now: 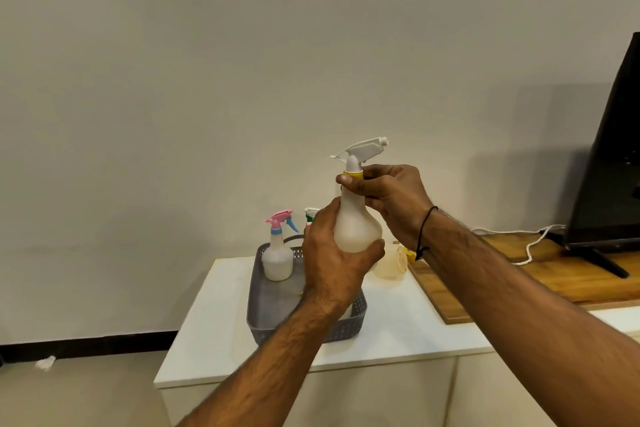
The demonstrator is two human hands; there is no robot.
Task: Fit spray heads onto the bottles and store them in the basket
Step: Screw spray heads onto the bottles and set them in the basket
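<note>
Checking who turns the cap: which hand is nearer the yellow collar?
Right. The right hand pinches the yellow collar; the left hand grips the bottle body below it.

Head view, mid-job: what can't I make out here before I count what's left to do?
- Yellow collar: right hand wraps it, so how far it is screwed down is hidden.
- Green-and-white spray head: its bottle is behind the left hand.
- Bottle on its side: partly behind the right wrist; whether it has a head is unclear.
- Grey basket: the left forearm covers its right part.
</note>
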